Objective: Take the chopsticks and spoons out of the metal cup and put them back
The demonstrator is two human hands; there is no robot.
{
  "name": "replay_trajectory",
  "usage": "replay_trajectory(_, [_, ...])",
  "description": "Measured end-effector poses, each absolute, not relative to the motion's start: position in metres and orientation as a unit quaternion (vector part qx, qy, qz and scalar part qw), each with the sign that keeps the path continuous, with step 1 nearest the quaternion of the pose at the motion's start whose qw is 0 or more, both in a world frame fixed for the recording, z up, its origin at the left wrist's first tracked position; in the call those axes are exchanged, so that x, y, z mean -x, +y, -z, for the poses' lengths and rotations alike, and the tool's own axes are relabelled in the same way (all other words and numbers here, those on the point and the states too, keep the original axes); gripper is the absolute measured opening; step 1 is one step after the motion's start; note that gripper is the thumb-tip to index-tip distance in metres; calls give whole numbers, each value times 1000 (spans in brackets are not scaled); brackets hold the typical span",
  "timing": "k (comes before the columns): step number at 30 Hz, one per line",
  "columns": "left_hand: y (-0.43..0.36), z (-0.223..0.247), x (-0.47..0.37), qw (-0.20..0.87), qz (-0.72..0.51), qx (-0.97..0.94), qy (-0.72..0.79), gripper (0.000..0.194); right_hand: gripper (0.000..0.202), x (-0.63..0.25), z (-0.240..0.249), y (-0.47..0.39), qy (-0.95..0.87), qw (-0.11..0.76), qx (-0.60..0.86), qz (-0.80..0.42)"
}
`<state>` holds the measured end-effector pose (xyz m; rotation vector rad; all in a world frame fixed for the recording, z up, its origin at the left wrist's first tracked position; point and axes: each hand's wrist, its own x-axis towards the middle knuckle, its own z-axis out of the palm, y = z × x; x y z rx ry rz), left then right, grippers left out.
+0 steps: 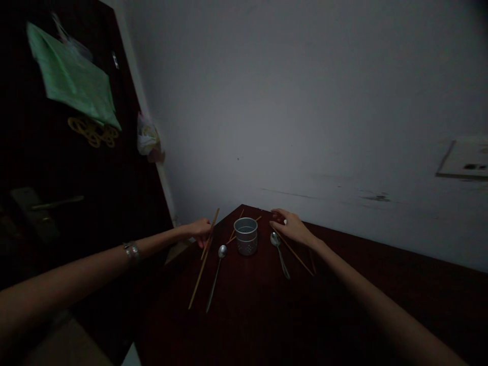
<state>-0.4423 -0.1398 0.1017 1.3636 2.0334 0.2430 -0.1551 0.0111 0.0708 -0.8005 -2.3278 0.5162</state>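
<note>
My left hand point(200, 231) is closed at the table's left edge, fingers wrapped round a tilted wooden chopstick point(214, 222). Below it, another chopstick point(197, 284) lies beside a metal spoon point(222, 251). A metal cup point(246, 239) with small holes low in its wall stands upright in the middle, crossed chopsticks point(232, 236) partly hidden behind it. My right hand point(293, 227) reaches in from the right, thumb and index finger apart, over the far end of a chopstick point(299, 258). Next to that lies a second spoon point(275, 239).
The dark red table point(244, 315) has its far corner against a pale wall point(285, 101). A dark door point(125, 168) stands on the left, with a green cloth point(76, 81) and a plastic bag point(147, 137) hanging there. A wall socket point(465, 160) is at right.
</note>
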Motion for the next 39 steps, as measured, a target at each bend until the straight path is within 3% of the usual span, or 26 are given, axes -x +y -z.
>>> replay_trajectory(6, [-200,-95,387,446,-66,-488,747,8,96,199,-73,-22,-906,275,181,-265])
replay_trajectory(8, [-213,-86,371,473,-30,-507,720,8,95,199,-76,-25,-909,274,180,-258])
replay_trajectory(14, [-228,-73,334,487,100,-548,672,14,68,158,-80,-4,-897,303,259,-190])
replay_trajectory(19, [-223,-80,301,325,122,-658,669,7,37,108,-61,15,-879,244,376,-163])
replay_trajectory(22, [-213,-77,284,232,124,-720,643,13,24,90,-45,12,-877,197,406,-167])
replay_trajectory(27, [-194,-69,265,135,132,-746,638,30,18,89,-23,-2,-886,139,407,-174])
replay_trajectory(31, [-188,-71,264,109,123,-757,633,31,18,97,-12,-7,-886,126,413,-170])
replay_trajectory(35, [-178,-91,280,-39,13,-789,613,26,15,102,-10,-13,-876,112,426,-195])
replay_trajectory(39, [-150,-114,314,-145,-101,-770,613,41,12,101,-16,-29,-848,71,451,-271])
